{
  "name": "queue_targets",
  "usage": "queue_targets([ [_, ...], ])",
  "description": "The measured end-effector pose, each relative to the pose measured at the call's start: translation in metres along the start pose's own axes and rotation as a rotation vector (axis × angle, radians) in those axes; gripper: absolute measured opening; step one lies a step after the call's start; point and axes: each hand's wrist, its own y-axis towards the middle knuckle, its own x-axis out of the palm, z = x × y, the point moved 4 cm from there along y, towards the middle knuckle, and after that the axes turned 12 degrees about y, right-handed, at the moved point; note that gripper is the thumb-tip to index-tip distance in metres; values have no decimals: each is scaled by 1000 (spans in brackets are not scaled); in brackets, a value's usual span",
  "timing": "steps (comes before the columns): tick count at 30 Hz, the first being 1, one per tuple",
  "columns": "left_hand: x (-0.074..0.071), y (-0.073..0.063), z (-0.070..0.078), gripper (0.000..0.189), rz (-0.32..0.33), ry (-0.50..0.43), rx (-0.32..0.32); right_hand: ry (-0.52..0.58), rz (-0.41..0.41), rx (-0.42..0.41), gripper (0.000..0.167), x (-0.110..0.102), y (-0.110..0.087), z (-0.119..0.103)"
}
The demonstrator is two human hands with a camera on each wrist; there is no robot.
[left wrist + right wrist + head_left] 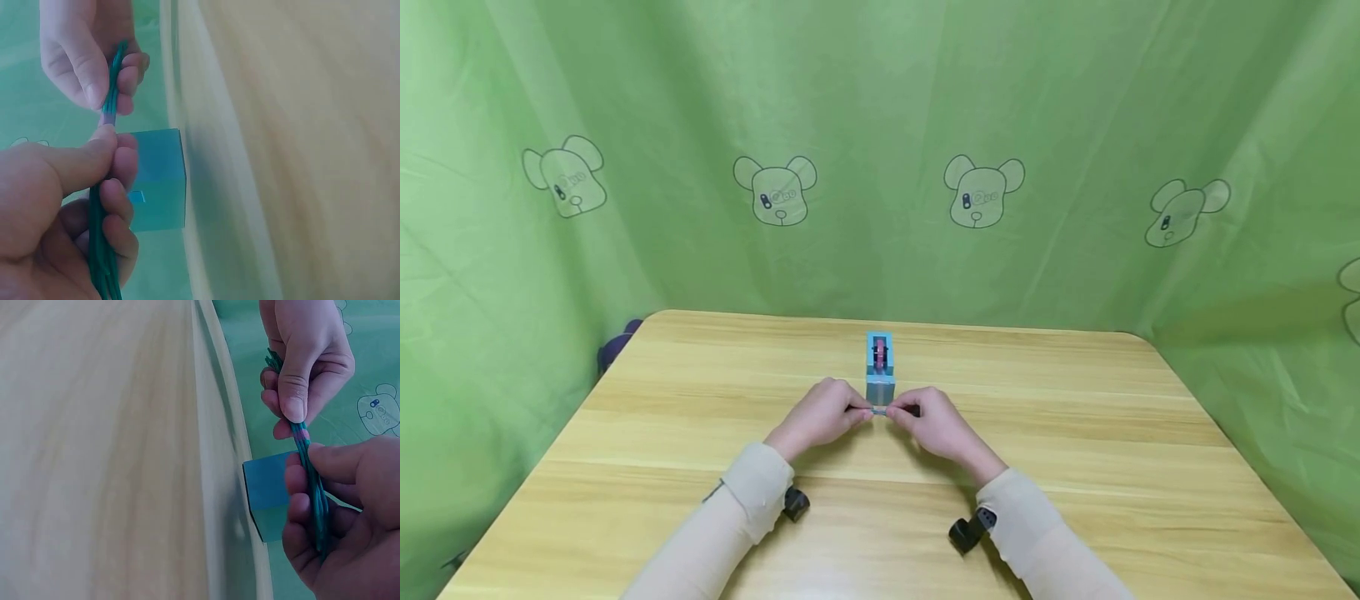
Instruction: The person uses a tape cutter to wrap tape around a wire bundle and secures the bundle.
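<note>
Between the two hands stretches a thin bundle of dark green strands, with a narrow pinkish band round its middle. My left hand pinches the bundle on one side of the band, thumb against curled fingers. On the other side, my right hand grips it the same way. Both hands are close together, a little above the table. Just beyond them stands a light blue box-like tape dispenser with a pink roll in its open top. Neither hand visibly touches it.
The wooden table reaches to a green curtain printed with bear heads, which hangs behind and at both sides. A dark purple object shows past the table's left edge. Small black cameras are strapped to both wrists.
</note>
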Motion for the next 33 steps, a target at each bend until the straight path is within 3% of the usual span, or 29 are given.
queue_targets([
  [9,-2,0,1,13,1,4,-26,8,80,-32,6,1,0,-1],
  [16,1,1,0,20,-54,45,-33,8,116,-55,5,2,0,1],
  [23,0,2,0,25,-118,20,-25,18,142,-40,3,3,0,1],
  [27,-1,2,1,24,-110,37,-20,15,153,-43,9,4,1,2],
  [31,-3,2,1,21,-84,49,-20,12,141,-41,1,4,0,2],
  [33,-3,3,1,19,-67,49,-19,8,134,-35,5,4,0,2],
])
